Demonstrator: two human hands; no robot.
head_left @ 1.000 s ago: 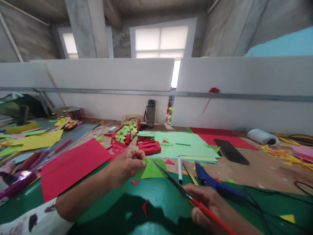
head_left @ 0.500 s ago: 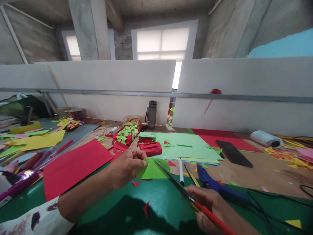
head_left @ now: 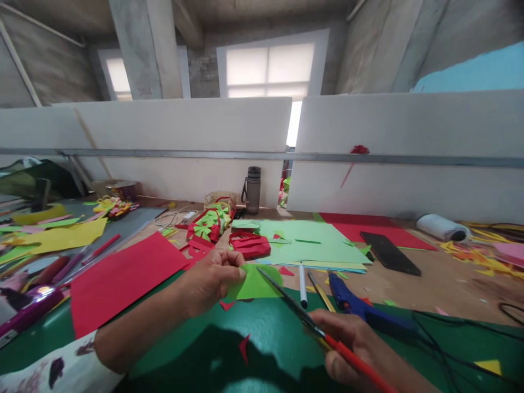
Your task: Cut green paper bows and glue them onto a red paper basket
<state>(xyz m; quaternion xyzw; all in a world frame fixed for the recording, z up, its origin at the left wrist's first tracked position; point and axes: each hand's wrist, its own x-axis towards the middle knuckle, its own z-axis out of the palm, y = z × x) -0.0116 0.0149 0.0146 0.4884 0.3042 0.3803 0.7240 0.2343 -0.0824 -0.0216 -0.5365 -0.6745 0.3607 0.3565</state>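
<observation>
Between its thumb and fingers, my left hand [head_left: 216,275] pinches the left edge of a small light-green paper piece [head_left: 257,284]. My right hand [head_left: 347,341] grips a pair of scissors [head_left: 301,312] with red handles. Their blades point up and to the left, with the tips over the green paper. Whether the paper lies between the blades I cannot tell. Below the paper, red scraps [head_left: 244,348] lie on a green mat [head_left: 196,344]. A red sheet [head_left: 126,281] is beside my left forearm.
A marker [head_left: 303,286], a yellow-handled tool [head_left: 321,291] and a blue glue gun [head_left: 368,311] with a cable lie near my right hand. Farther back are pale-green sheets [head_left: 315,234], a phone [head_left: 391,254], red paper baskets [head_left: 249,245] and a bottle [head_left: 253,191].
Both hands, the paper and the scissors hold almost the same pose. The whole view has shifted very slightly.
</observation>
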